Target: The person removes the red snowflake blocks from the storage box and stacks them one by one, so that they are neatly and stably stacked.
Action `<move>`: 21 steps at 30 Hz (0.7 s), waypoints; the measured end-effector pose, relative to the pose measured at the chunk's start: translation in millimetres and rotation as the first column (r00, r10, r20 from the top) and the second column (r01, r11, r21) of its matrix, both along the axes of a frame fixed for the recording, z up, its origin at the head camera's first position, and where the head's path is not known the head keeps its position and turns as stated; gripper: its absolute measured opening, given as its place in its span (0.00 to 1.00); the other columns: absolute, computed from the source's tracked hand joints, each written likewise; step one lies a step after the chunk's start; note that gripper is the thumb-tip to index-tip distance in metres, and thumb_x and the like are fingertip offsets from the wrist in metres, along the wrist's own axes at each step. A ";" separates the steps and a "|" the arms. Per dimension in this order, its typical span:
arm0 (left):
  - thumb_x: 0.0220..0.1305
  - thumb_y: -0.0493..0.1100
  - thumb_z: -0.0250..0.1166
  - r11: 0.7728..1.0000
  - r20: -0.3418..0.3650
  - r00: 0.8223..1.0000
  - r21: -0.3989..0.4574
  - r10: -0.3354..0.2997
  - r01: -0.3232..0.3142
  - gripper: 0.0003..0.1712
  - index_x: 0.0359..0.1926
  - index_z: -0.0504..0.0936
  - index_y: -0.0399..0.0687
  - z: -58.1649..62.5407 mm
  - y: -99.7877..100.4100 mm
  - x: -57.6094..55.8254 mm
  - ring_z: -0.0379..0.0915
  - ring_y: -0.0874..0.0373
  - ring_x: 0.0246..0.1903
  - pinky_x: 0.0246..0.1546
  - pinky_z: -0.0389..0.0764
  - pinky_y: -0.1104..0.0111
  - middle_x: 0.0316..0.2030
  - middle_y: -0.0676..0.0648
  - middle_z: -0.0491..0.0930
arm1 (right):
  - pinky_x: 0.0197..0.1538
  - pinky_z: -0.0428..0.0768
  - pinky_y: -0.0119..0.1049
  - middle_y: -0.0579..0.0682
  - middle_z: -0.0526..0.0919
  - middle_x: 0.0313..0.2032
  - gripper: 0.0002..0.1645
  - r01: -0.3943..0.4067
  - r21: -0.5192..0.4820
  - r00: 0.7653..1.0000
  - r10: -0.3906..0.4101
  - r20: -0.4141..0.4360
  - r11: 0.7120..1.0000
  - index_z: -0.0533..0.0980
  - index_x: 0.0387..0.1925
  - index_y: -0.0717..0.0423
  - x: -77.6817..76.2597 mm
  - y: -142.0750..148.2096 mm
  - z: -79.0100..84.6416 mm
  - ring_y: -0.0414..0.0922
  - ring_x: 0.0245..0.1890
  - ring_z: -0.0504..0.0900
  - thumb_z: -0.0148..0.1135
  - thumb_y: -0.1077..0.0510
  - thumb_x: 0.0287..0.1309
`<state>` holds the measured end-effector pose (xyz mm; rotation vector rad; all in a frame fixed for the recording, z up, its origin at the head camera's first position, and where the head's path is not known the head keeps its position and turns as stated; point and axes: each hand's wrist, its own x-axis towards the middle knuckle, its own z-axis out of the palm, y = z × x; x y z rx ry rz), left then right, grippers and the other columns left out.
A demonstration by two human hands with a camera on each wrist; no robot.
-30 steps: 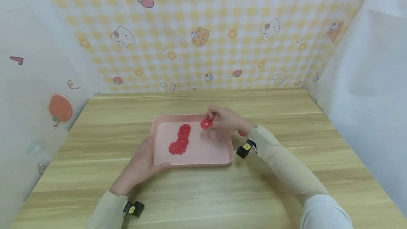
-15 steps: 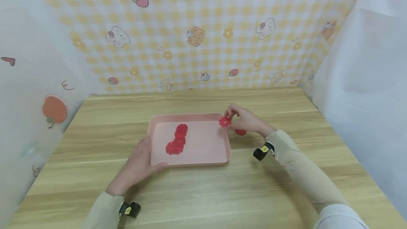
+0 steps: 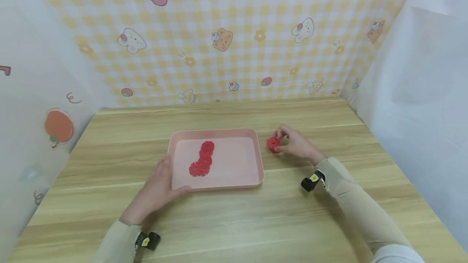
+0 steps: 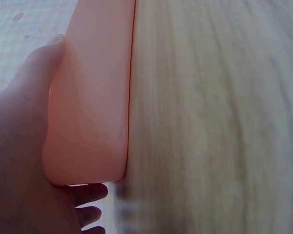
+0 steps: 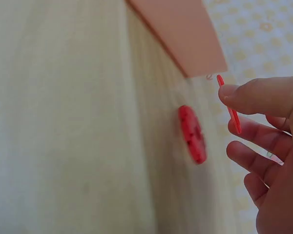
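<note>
At the near left corner of the pink tray (image 3: 235, 184), my left hand (image 3: 157, 182) rests with its thumb along the front wall and its fingers spread along the left side. To the right of the tray, just above the table, my right hand (image 3: 299, 145) pinches a red snowflake-shaped disc (image 3: 272, 142) between thumb and forefinger; in the right wrist view that disc (image 5: 233, 115) is seen edge-on. Another red notched disc (image 5: 192, 134) lies close below it, mostly hidden in the head view. Several red discs (image 3: 205, 160) lie overlapping in a bent row inside the tray.
The wooden table (image 3: 234, 222) extends around the tray on all sides. A yellow checked cloth (image 3: 219, 60) with cartoon prints hangs at the back. Pale sheets stand to the left and right. A small black camera (image 3: 310, 180) is strapped to each wrist.
My right hand has carried the pinched disc rightward out over the tray's right wall and lowered it beside the tray, above the other disc. My left hand has stayed at the tray's corner.
</note>
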<state>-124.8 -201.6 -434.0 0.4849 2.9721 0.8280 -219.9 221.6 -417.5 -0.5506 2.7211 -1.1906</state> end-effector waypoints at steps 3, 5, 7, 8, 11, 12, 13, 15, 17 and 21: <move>0.46 0.65 0.72 1.000 -0.005 1.000 -0.009 -0.004 0.003 0.69 0.72 0.42 0.32 -0.1 -0.4 -0.4 0.60 0.39 0.58 0.55 0.70 0.40 0.63 0.32 0.59 | 0.62 0.65 0.58 0.57 0.79 0.47 0.21 -0.002 0.000 1.000 0.002 -0.018 1.000 0.65 0.35 0.61 0.1 3.7 -6.7 0.55 0.54 0.74 0.70 0.69 0.47; 0.46 0.64 0.72 1.000 -0.009 1.000 -0.012 -0.008 0.008 0.69 0.72 0.42 0.32 -0.2 -0.3 -0.9 0.60 0.40 0.58 0.55 0.70 0.40 0.63 0.31 0.60 | 0.62 0.66 0.57 0.58 0.78 0.47 0.21 0.006 0.001 1.000 -0.006 -0.020 1.000 0.65 0.35 0.61 0.3 5.6 -9.9 0.55 0.53 0.74 0.70 0.70 0.47; 0.46 0.64 0.72 1.000 -0.013 1.000 -0.017 -0.011 0.010 0.68 0.72 0.43 0.31 -0.4 -0.1 -1.3 0.60 0.40 0.57 0.55 0.71 0.41 0.62 0.31 0.60 | 0.61 0.68 0.56 0.58 0.78 0.46 0.21 0.017 0.002 1.000 -0.017 -0.019 1.000 0.66 0.35 0.60 0.7 6.9 -11.9 0.55 0.52 0.74 0.70 0.70 0.46; 0.46 0.64 0.72 1.000 -0.016 1.000 -0.018 -0.012 0.012 0.68 0.72 0.43 0.31 -0.4 0.0 -1.4 0.61 0.40 0.57 0.54 0.71 0.41 0.62 0.32 0.61 | 0.60 0.68 0.55 0.58 0.78 0.46 0.21 0.021 0.002 1.000 -0.021 -0.016 1.000 0.67 0.35 0.60 0.9 7.3 -12.8 0.55 0.52 0.74 0.70 0.70 0.46; 0.46 0.65 0.72 1.000 -0.025 1.000 -0.016 -0.013 0.012 0.68 0.72 0.44 0.31 -0.1 0.0 -2.0 0.61 0.40 0.56 0.54 0.71 0.41 0.61 0.32 0.62 | 0.58 0.71 0.52 0.58 0.78 0.46 0.20 0.029 0.007 1.000 -0.029 -0.008 1.000 0.69 0.37 0.60 1.0 7.9 -14.7 0.54 0.50 0.74 0.71 0.70 0.45; 0.46 0.65 0.72 1.000 -0.028 1.000 -0.016 -0.012 0.012 0.68 0.72 0.44 0.31 0.1 -0.1 -2.1 0.62 0.40 0.55 0.54 0.71 0.41 0.60 0.32 0.62 | 0.57 0.71 0.51 0.57 0.78 0.45 0.20 0.030 0.010 1.000 -0.030 -0.007 1.000 0.69 0.38 0.60 0.8 7.7 -15.3 0.53 0.49 0.74 0.71 0.70 0.45; 0.46 0.66 0.72 1.000 -0.029 1.000 -0.015 -0.012 0.011 0.68 0.72 0.44 0.31 0.1 -0.1 -2.2 0.62 0.41 0.55 0.53 0.72 0.41 0.60 0.32 0.62 | 0.56 0.72 0.49 0.57 0.77 0.44 0.20 0.030 0.015 1.000 -0.030 -0.005 0.999 0.70 0.38 0.59 0.4 7.6 -15.9 0.52 0.48 0.74 0.71 0.69 0.45; 0.46 0.66 0.71 1.000 -0.023 1.000 -0.009 -0.009 0.009 0.68 0.72 0.43 0.32 0.0 -0.2 -2.4 0.62 0.41 0.55 0.54 0.71 0.41 0.60 0.33 0.62 | 0.55 0.72 0.47 0.56 0.77 0.43 0.20 0.030 0.019 1.000 -0.030 -0.010 0.999 0.70 0.38 0.59 -0.3 7.4 -17.2 0.51 0.46 0.74 0.71 0.69 0.45; 0.47 0.65 0.71 1.000 -0.014 1.000 -0.004 -0.008 0.008 0.69 0.73 0.41 0.33 -0.5 -0.3 -2.3 0.61 0.42 0.55 0.54 0.70 0.41 0.60 0.34 0.62 | 0.53 0.72 0.46 0.55 0.76 0.41 0.20 0.030 0.019 0.999 -0.030 -0.014 0.999 0.70 0.38 0.59 -0.6 7.2 -18.4 0.50 0.44 0.73 0.71 0.69 0.45; 0.46 0.65 0.71 1.000 -0.004 1.000 0.005 -0.008 0.008 0.69 0.73 0.41 0.34 -2.0 -0.2 -1.8 0.61 0.42 0.55 0.55 0.69 0.41 0.61 0.34 0.61 | 0.53 0.73 0.45 0.54 0.77 0.40 0.20 0.032 0.012 0.999 -0.032 -0.012 0.999 0.71 0.38 0.60 0.3 7.6 -20.8 0.49 0.43 0.73 0.72 0.70 0.44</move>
